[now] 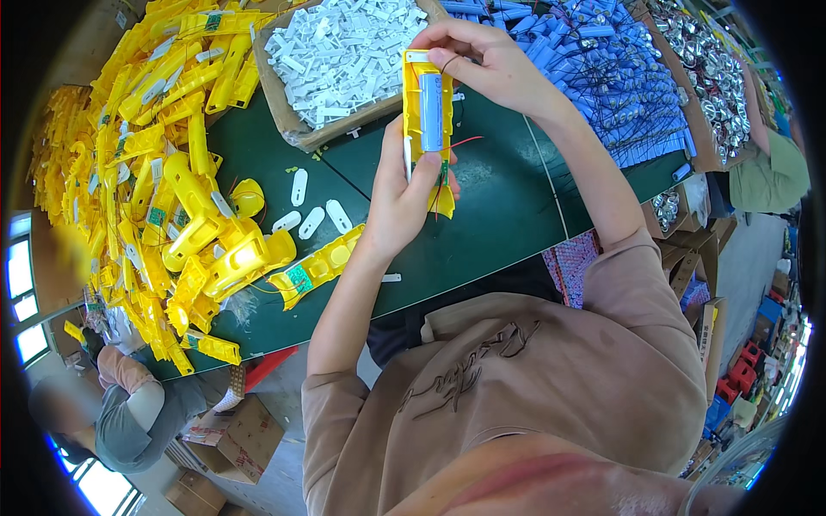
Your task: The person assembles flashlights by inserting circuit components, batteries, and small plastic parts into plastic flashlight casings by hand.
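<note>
My left hand (403, 193) is wrapped around the lower part of a long yellow plastic shell (412, 107), held upright over the table. Inside the shell lies a blue cylindrical battery cell (431, 112). A bit of green circuit board (444, 176) and a red wire show near my left thumb. At the shell's far end, the fingers of my right hand (486, 64) close on the rim beside a small white plastic piece (418, 57) and a thin dark wire. Whether those fingertips pinch the wire or only the shell, I cannot make out.
Yellow shells (185, 185) heap up on the left of the green table (490, 224). Several white oval plates (298, 187) and a yellow shell half (331, 262) lie near my left forearm. Beyond are a carton (297, 129) of white parts, blue cells (594, 95) and shiny metal parts (718, 99). People are at both sides.
</note>
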The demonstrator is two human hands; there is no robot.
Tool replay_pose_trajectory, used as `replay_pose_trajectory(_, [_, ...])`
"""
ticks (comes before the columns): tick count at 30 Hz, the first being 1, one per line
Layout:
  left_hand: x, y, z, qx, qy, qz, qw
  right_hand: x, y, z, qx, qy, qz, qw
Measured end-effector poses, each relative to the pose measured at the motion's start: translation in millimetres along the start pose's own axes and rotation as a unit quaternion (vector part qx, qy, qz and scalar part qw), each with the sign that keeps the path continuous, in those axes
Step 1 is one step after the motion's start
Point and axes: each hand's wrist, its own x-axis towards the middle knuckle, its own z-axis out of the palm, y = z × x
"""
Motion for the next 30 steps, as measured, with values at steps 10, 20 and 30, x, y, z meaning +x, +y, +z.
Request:
replay_pose_trajectory(10, [5.2, -4.2, -3.5, -0.011, -0.009, -0.016, 1.0, 2.8, 4.1, 0.0, 0.058, -0.042, 0.11, 0.991])
replay_pose_trajectory(20, [10.9, -1.4, -12.0, 0.026, 0.076, 0.057, 0.995, 2.9, -19.5, 45.0, 0.189, 0.008, 0.115, 0.975])
replay_pose_trajectory(30, [-17.5, 106.5, -133.2, 0.598, 0.21, 0.012, 0.773, 103.4, -9.0, -105.0, 0.054, 0.08, 0.202, 0.975])
